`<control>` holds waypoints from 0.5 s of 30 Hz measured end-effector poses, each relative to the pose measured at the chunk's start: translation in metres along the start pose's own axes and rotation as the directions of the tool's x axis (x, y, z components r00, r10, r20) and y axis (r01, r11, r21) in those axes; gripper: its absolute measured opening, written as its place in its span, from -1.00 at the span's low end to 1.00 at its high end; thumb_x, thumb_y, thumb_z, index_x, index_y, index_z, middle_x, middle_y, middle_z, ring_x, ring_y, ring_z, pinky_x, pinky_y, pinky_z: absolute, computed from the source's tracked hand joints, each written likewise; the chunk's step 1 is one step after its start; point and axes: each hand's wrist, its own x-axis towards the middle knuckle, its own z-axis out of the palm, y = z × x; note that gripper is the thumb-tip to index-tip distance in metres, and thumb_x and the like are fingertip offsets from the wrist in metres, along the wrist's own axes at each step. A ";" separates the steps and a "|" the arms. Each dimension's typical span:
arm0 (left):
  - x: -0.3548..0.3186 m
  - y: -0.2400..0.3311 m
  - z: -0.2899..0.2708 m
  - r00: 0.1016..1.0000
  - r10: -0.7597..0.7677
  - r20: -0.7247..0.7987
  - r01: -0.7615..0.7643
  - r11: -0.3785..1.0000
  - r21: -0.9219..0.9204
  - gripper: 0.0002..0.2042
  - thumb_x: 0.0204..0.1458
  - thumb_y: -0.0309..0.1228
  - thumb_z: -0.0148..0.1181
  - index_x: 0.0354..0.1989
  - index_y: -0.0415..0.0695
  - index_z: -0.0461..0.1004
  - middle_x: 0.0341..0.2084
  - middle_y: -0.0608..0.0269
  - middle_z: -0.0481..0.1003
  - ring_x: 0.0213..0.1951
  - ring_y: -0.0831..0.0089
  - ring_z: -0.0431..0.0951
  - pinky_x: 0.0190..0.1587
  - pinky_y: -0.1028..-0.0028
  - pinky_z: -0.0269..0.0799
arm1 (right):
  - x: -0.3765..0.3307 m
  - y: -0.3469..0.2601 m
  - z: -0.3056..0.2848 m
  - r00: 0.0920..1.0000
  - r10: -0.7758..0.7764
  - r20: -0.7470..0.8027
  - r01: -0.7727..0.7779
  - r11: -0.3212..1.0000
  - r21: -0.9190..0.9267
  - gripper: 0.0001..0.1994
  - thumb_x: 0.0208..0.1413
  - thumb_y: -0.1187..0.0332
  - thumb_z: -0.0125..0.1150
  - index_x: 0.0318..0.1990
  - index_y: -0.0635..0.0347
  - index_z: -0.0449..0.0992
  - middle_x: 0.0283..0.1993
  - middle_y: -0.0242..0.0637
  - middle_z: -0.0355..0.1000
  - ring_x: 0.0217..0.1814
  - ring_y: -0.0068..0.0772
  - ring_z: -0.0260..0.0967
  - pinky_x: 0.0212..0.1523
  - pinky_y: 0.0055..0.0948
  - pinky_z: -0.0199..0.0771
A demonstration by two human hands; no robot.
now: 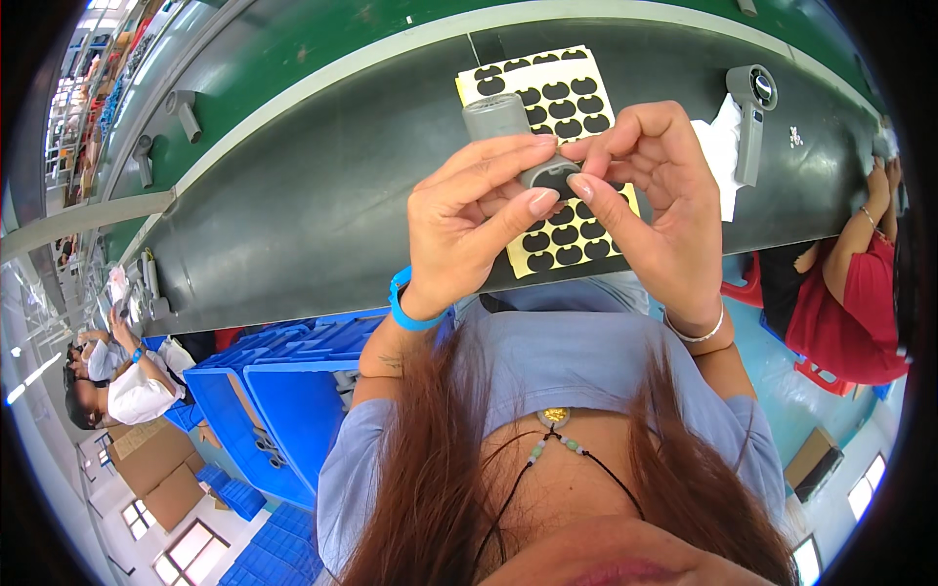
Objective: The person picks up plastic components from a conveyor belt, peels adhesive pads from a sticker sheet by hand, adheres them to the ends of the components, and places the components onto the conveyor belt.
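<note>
A grey handheld fan is held over the bench, its end turned toward me. On that end lies a black sticker with rounded sides. My left hand is closed around the fan, thumb near the sticker's edge. From the other side, the thumb and forefinger of my right hand close on the same end, the thumb touching the sticker's edge. Beneath my hands lie pale yellow sheets with rows of matching black stickers. The fan's middle is partly hidden by my left fingers.
Another grey handheld fan lies right on a white cloth or bag. The dark bench runs across, with a green strip behind it. Blue crates stand left below the bench. Co-workers sit at left and right.
</note>
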 end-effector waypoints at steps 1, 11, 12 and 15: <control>0.000 0.000 0.001 1.000 0.007 -0.015 -0.007 1.000 0.002 -0.71 0.00 -0.69 0.18 -0.05 -0.35 0.48 -0.03 -0.01 0.42 -0.18 0.37 0.58 -0.15 0.51 0.58 | 0.000 -0.001 0.000 0.999 0.022 0.026 -0.022 1.000 -0.008 -0.71 0.04 0.64 0.16 -0.13 0.25 0.24 -0.30 -0.31 0.37 -0.06 -0.45 0.42 -0.06 -0.51 0.41; -0.002 0.001 0.006 0.999 0.000 -0.038 -0.001 1.000 -0.026 -0.72 -0.01 -0.72 0.17 -0.07 -0.36 0.49 -0.05 0.00 0.43 -0.17 0.40 0.57 -0.15 0.53 0.58 | -0.001 -0.004 0.000 0.997 -0.077 -0.020 0.071 0.969 -0.236 -0.68 0.00 0.60 0.18 -0.10 0.25 0.26 -0.35 -0.37 0.36 -0.21 -0.55 0.37 -0.10 -0.52 0.30; -0.002 0.001 0.007 0.999 0.001 -0.038 -0.002 1.000 -0.024 -0.72 -0.02 -0.72 0.18 -0.08 -0.36 0.49 -0.05 0.01 0.43 -0.18 0.41 0.57 -0.16 0.54 0.58 | -0.002 -0.003 0.001 0.997 -0.075 -0.034 0.065 0.971 -0.230 -0.68 -0.01 0.60 0.18 -0.10 0.25 0.26 -0.35 -0.37 0.36 -0.22 -0.55 0.37 -0.10 -0.52 0.30; -0.002 0.000 0.007 0.999 0.000 -0.041 -0.001 1.000 -0.021 -0.72 -0.02 -0.72 0.18 -0.08 -0.36 0.49 -0.05 0.01 0.44 -0.18 0.42 0.57 -0.17 0.56 0.58 | -0.002 -0.002 0.000 0.996 -0.073 -0.044 0.061 0.971 -0.231 -0.67 -0.03 0.60 0.18 -0.10 0.25 0.26 -0.35 -0.38 0.36 -0.24 -0.55 0.37 -0.10 -0.52 0.30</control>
